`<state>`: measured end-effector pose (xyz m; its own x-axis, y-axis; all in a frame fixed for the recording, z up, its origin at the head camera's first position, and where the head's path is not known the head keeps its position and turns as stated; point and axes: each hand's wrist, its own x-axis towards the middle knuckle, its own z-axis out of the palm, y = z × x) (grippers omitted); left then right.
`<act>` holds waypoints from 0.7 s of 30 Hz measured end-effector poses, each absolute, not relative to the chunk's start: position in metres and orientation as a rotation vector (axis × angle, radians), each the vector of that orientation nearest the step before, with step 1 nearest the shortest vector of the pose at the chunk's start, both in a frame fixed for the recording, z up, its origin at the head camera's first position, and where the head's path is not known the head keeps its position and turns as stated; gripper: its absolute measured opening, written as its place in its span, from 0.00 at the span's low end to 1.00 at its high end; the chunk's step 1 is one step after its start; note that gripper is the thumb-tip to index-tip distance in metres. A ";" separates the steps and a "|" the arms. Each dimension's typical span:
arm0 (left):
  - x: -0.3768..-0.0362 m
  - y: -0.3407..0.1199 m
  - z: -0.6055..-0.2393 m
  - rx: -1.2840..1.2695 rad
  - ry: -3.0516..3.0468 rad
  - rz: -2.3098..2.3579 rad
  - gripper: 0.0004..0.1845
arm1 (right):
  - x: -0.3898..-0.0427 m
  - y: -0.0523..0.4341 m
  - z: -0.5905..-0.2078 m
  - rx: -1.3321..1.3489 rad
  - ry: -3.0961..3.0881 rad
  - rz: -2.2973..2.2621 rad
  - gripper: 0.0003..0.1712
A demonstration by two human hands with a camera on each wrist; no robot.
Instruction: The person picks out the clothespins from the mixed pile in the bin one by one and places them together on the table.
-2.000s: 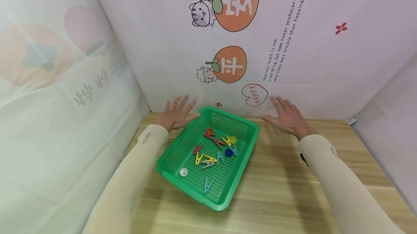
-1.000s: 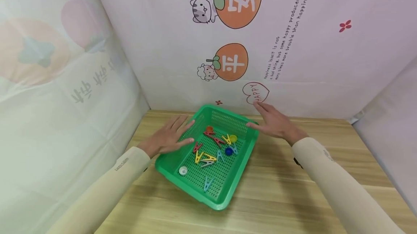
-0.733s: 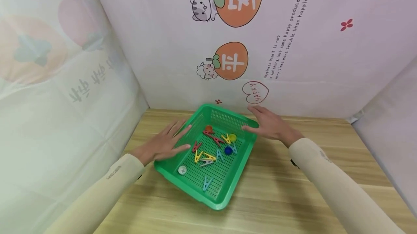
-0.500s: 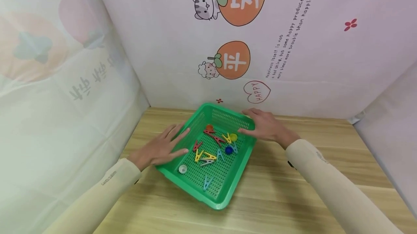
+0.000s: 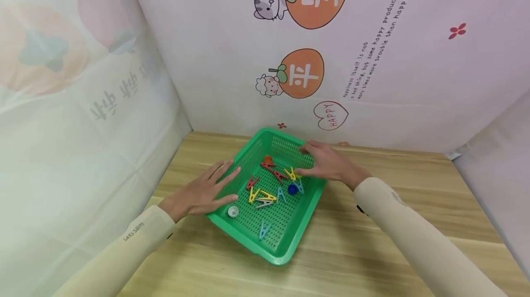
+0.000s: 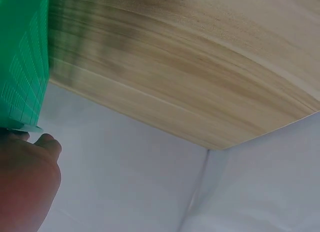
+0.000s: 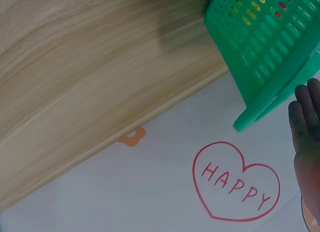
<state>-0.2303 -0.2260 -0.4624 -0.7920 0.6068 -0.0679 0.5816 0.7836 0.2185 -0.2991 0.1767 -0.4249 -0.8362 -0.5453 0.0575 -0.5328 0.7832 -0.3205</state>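
While the green basket (image 5: 271, 246) sits askew on the wooden table (image 5: 372, 251) near the back wall, the left hand (image 5: 203, 191) lies spread against its left rim and the right hand (image 5: 327, 163) rests flat-fingered over its far right rim. With 2 uneven pushes it could tip or skid, I judge, scattering the clothespins (image 5: 265, 196) inside.

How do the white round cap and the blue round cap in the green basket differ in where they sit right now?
The small white round cap lies at the basket's left edge, close to the left hand; the small blue round cap lies further right, nearer the right hand. The white cap sits apart from the coloured plastic clothes pegs; the blue cap has pegs right beside it. Both rest on the perforated floor of the green plastic basket, and neither is touched.
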 end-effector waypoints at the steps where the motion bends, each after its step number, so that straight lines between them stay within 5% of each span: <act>1: -0.230 -0.227 -0.463 0.949 2.837 0.284 0.45 | -0.300 0.175 -0.426 -0.890 2.924 -0.500 0.45; 21: -0.226 -0.233 -0.465 0.918 2.812 0.338 0.45 | -0.316 0.139 -0.433 -1.046 2.769 -0.446 0.31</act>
